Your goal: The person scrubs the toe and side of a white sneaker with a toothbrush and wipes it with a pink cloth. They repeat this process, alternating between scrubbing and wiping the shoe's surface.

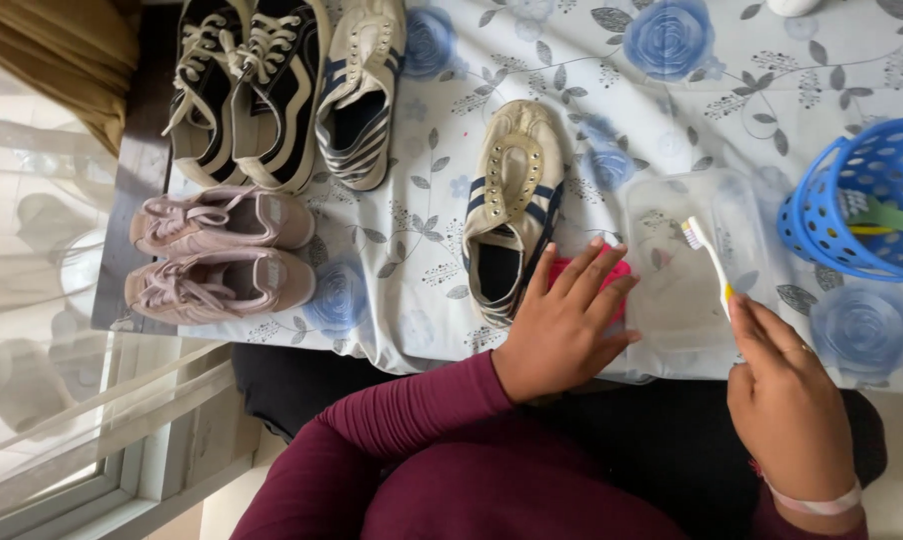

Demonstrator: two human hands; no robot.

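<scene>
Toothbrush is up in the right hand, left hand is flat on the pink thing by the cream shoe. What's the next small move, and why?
Probably dip the toothbrush into the clear tub: its bristles hover just over it, held by the right hand. The left hand rests on the pink item, not on the cream striped shoe beside it, so that shoe isn't steadied yet.

At far left I see a pair of black sneakers (242, 90) beside a white striped shoe (357, 100); nearer, two pink sneakers (217, 250). A blue perforated basket (852, 200) sits right on the floral-clothed table (672, 100).
</scene>
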